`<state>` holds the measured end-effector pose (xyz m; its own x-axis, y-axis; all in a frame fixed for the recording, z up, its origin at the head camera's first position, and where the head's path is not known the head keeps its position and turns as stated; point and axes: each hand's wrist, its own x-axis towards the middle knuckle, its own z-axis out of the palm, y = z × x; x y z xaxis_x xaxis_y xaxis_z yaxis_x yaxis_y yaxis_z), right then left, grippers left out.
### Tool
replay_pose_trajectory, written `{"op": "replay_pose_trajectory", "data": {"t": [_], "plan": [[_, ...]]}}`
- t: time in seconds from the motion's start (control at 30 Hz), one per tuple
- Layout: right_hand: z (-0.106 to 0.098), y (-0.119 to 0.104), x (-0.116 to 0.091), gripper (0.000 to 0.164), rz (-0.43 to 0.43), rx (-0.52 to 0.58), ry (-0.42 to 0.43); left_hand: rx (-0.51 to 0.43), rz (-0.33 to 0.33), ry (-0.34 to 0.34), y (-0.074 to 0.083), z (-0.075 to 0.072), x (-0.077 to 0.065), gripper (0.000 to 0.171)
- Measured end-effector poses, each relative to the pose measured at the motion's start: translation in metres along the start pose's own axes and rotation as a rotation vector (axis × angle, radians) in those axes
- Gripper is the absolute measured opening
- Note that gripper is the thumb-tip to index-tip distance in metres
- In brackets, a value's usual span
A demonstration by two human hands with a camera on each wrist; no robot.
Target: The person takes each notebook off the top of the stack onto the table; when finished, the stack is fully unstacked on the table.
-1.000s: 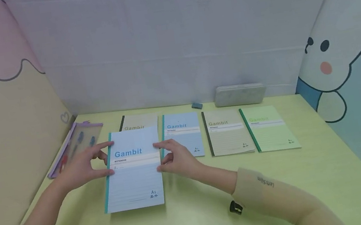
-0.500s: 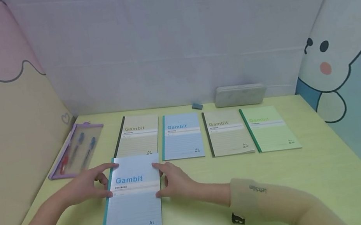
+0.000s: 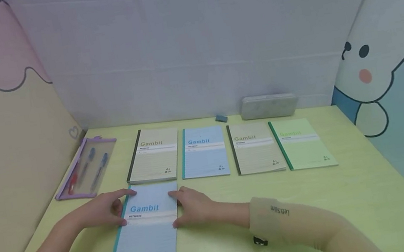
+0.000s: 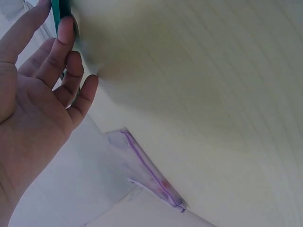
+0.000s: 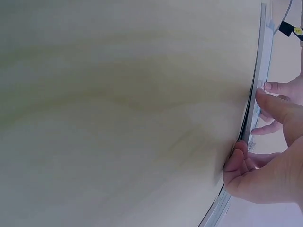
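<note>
My left hand (image 3: 100, 212) grips the teal spine side of a light blue Gambit notebook (image 3: 148, 240), thumb and forefinger at its edge. On the opposite edge, my right hand (image 3: 195, 206) holds the same notebook, its fingers partly hidden below. The notebook is low at the front left; whether it touches the table I cannot tell. In the left wrist view a bit of teal spine (image 4: 60, 12) shows at my fingertips. From the right wrist view the notebook's edge (image 5: 259, 56) is seen side-on, with my right hand (image 5: 265, 175) on it and my left fingers beyond.
Behind lie a beige notebook (image 3: 155, 155), a blue one (image 3: 204, 156), another beige one (image 3: 255, 152) and a green one (image 3: 305, 149). A purple-edged clear pouch with pens (image 3: 84, 171) is at left. An eraser (image 3: 221, 119) and a grey case (image 3: 268, 106) stand near the back wall.
Both hands have brought the light blue notebook toward the front edge and lower, slightly left. The beige notebook behind it, partly covered before, now shows fully.
</note>
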<state>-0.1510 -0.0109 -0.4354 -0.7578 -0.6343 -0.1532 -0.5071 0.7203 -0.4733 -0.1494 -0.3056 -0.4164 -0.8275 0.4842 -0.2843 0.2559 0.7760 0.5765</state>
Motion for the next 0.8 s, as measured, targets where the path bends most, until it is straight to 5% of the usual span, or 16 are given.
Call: {"op": "replay_pose_trajectory", "data": {"t": [0.37,0.6,0.8], "plan": [[-0.024,0.014,0.006,0.076,-0.048,0.013,-0.042,0.101,0.026,0.027,-0.002,-0.009,0.007,0.076],[-0.055,0.027,0.014,0.074,-0.047,0.057,-0.008,0.186,0.058,0.160,0.008,-0.032,0.013,0.066],[-0.080,0.038,0.025,0.073,-0.069,0.066,0.070,0.225,0.110,0.279,0.013,-0.051,0.033,0.073]]}}
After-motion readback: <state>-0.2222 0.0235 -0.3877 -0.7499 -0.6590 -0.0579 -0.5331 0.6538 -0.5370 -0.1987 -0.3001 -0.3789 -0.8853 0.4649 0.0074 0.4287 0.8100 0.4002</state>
